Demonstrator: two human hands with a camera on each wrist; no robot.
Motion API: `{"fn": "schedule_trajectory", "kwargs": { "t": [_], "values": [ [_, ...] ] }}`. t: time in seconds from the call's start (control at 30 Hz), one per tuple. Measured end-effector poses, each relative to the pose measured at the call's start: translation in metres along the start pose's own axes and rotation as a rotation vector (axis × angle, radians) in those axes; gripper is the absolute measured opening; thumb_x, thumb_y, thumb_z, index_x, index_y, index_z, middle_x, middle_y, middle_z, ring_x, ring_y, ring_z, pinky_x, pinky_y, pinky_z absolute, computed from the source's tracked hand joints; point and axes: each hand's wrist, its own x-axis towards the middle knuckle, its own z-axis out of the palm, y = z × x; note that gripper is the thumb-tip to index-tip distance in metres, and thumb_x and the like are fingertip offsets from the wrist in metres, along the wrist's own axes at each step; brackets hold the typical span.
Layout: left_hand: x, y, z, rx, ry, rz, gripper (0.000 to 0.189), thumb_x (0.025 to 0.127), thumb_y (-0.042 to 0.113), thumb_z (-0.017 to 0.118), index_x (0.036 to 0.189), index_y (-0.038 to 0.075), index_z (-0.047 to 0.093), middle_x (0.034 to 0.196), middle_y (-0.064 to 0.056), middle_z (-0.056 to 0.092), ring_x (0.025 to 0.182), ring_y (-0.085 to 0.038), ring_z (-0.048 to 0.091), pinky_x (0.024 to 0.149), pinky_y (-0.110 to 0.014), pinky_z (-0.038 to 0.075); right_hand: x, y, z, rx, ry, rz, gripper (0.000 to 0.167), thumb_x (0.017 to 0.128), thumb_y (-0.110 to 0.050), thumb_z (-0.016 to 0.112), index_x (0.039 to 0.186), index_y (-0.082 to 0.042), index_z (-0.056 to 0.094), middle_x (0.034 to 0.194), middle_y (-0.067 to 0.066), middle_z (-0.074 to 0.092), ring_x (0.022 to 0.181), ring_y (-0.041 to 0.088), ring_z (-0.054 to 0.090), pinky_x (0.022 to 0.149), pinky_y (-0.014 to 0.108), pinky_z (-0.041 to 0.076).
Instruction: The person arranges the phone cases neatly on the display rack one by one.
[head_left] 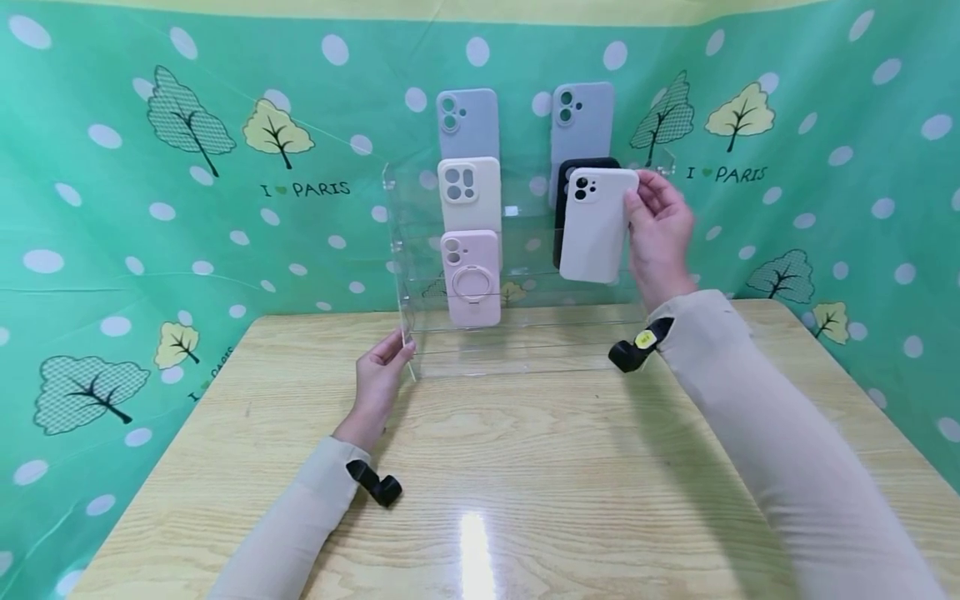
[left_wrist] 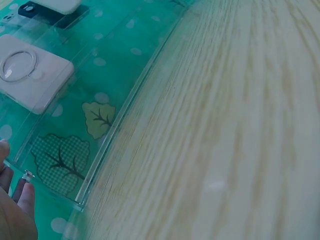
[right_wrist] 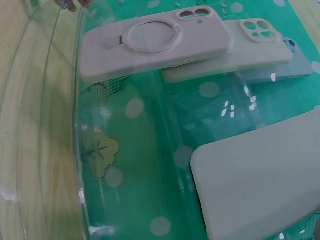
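Note:
My right hand pinches a white phone case by its upper right edge. This case overlaps a black phone case on the right side of a clear acrylic display rack. Low on the rack's left side panel, my left hand holds the edge between thumb and fingers. The rack's left column carries a pink phone case with a ring, a cream phone case behind it and a blue-grey phone case on top. In the right wrist view the white case hangs tilted over the clear tiers.
Another blue-grey phone case stands at the top right, behind the black one. The rack stands on a wood-grain table, near its back edge. Behind hangs a green dotted cloth printed with trees.

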Motion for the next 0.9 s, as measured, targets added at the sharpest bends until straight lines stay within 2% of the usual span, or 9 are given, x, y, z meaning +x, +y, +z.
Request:
{"fn": "schedule_trajectory", "kwargs": {
  "t": [0.2, 0.33, 0.47, 0.7, 0.9],
  "values": [
    [-0.001, 0.0, 0.0, 0.013, -0.008, 0.009, 0.041, 0.09, 0.018, 0.065, 0.129, 0.008, 0.056, 0.132, -0.016, 0.055, 0.106, -0.01, 0.059, 0.096, -0.019, 0.046, -0.004, 0.014, -0.009, -0.16, -0.005, -0.013, 0.02, 0.09, -0.006, 0.06, 0.11, -0.008, 0.063, 0.11, 0.006, 0.062, 0.105, 0.017, 0.057, 0.095, 0.028, 0.048],
    [-0.001, 0.001, -0.001, 0.032, -0.008, 0.005, 0.042, 0.09, 0.02, 0.064, 0.13, 0.009, 0.055, 0.133, -0.014, 0.055, 0.107, -0.01, 0.059, 0.097, -0.019, 0.045, -0.005, 0.021, -0.014, -0.185, -0.006, -0.018, 0.022, 0.091, -0.006, 0.06, 0.112, -0.008, 0.062, 0.112, 0.007, 0.062, 0.106, 0.018, 0.057, 0.095, 0.027, 0.048],
    [-0.001, 0.0, -0.001, 0.029, -0.007, 0.007, 0.042, 0.09, 0.019, 0.064, 0.13, 0.009, 0.055, 0.133, -0.013, 0.055, 0.109, -0.011, 0.058, 0.097, -0.019, 0.045, -0.008, 0.026, -0.019, -0.216, 0.016, 0.015, 0.024, 0.09, -0.013, 0.062, 0.114, -0.01, 0.062, 0.114, 0.006, 0.062, 0.106, 0.017, 0.057, 0.095, 0.026, 0.048],
    [0.0, 0.0, -0.001, 0.032, -0.004, 0.01, 0.043, 0.09, 0.021, 0.065, 0.13, 0.01, 0.055, 0.133, -0.014, 0.055, 0.108, -0.009, 0.059, 0.099, -0.021, 0.044, -0.016, 0.034, -0.025, -0.324, 0.082, 0.043, 0.029, 0.084, -0.031, 0.068, 0.107, -0.014, 0.066, 0.104, 0.0, 0.061, 0.094, 0.011, 0.054, 0.083, 0.027, 0.047],
    [-0.001, 0.0, 0.0, 0.028, -0.006, 0.008, 0.041, 0.091, 0.019, 0.064, 0.13, 0.009, 0.055, 0.133, -0.016, 0.054, 0.106, -0.008, 0.059, 0.098, -0.021, 0.045, -0.016, 0.035, -0.029, -0.364, 0.077, 0.075, 0.033, 0.082, -0.034, 0.07, 0.108, -0.015, 0.067, 0.103, -0.001, 0.058, 0.093, 0.011, 0.051, 0.085, 0.028, 0.049]
  ]
}}
